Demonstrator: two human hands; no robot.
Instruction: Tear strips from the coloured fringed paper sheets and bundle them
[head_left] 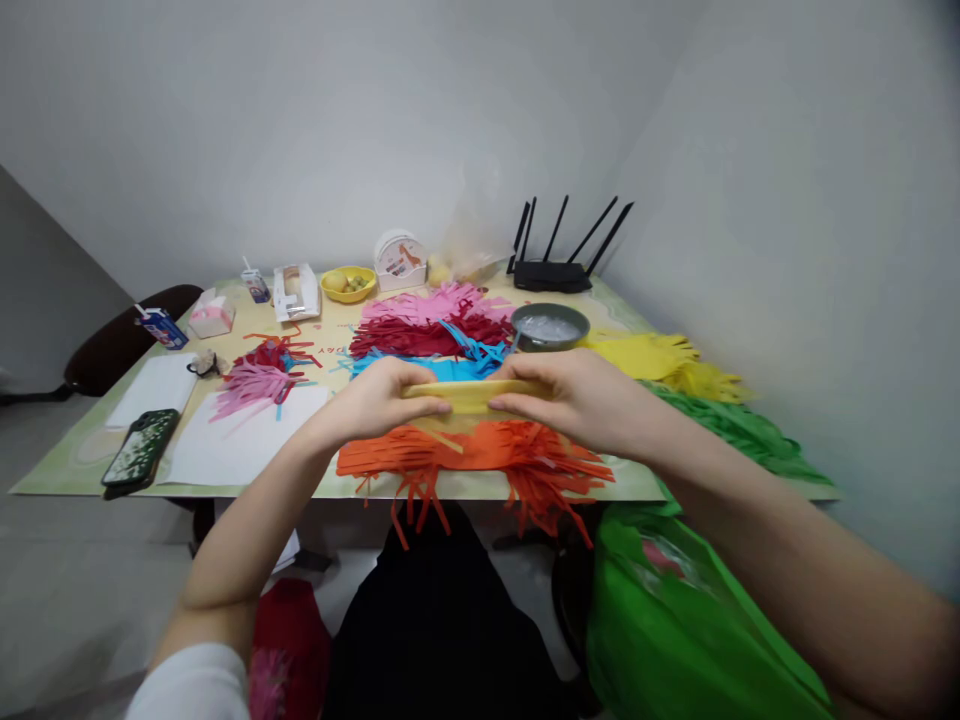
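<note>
My left hand and my right hand hold a yellow strip level between them, thumbs and fingers pinching its two ends. Whether it is a flat band or a roll seen edge-on, I cannot tell. Below it, an orange fringed paper sheet lies at the table's front edge, its cut strands hanging over. Just behind the hands are blue fringed paper, dark red fringed paper and pink fringed paper.
Yellow fringed paper and green fringed paper lie right, near a grey bowl and a black router. Leftward are a phone, white sheets and a small tassel bundle. A green bag hangs below the table.
</note>
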